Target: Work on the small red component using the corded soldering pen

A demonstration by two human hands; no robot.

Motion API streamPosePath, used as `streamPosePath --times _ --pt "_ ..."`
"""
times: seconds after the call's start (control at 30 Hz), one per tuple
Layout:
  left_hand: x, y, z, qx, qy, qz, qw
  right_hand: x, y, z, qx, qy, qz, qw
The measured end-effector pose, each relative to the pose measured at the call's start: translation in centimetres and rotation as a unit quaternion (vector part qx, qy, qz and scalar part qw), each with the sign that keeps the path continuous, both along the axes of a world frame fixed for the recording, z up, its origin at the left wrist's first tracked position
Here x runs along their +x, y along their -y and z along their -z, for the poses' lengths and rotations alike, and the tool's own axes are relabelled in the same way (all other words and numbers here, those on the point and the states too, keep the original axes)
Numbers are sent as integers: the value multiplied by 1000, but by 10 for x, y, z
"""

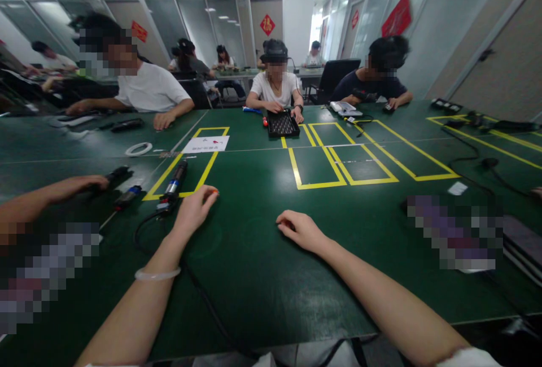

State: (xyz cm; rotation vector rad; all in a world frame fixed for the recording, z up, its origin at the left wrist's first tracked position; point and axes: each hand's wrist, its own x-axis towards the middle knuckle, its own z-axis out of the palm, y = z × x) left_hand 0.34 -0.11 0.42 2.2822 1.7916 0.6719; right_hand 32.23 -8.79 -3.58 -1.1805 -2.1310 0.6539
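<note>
Both my forearms reach out over a dark green table (262, 276). My left hand (193, 209), a clear bangle on its wrist, has its fingers curled round a small orange-tipped thing that I cannot name. It is just right of a black and blue electric screwdriver (173, 187) lying on yellow tape. My right hand (300, 230) rests on the table with fingers pinched over a small reddish thing, mostly hidden.
Yellow taped rectangles (334, 164) mark the table's middle. A cable (199, 293) runs from the screwdriver toward me. A co-worker's arm (55, 191) at left touches another tool (116, 175). Opposite, a person works at a black tray (282, 125). A white sheet (206, 144), tape ring (138, 149).
</note>
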Motion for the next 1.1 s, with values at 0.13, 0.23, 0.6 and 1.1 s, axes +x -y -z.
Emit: streamPosePath --times 0.13,0.23,0.6,1.1 --pt "57 26 3 -88 74 210 971 -1 2 2 -5 -9 -3 1000" --pt "84 44 6 -152 112 274 943 -2 4 2 -15 -23 -15 1000" --pt "103 63 4 -267 201 321 886 -8 7 -2 1 -19 -47 999" --pt "108 71 -2 -154 141 302 930 -6 3 2 -142 -192 -39 970"
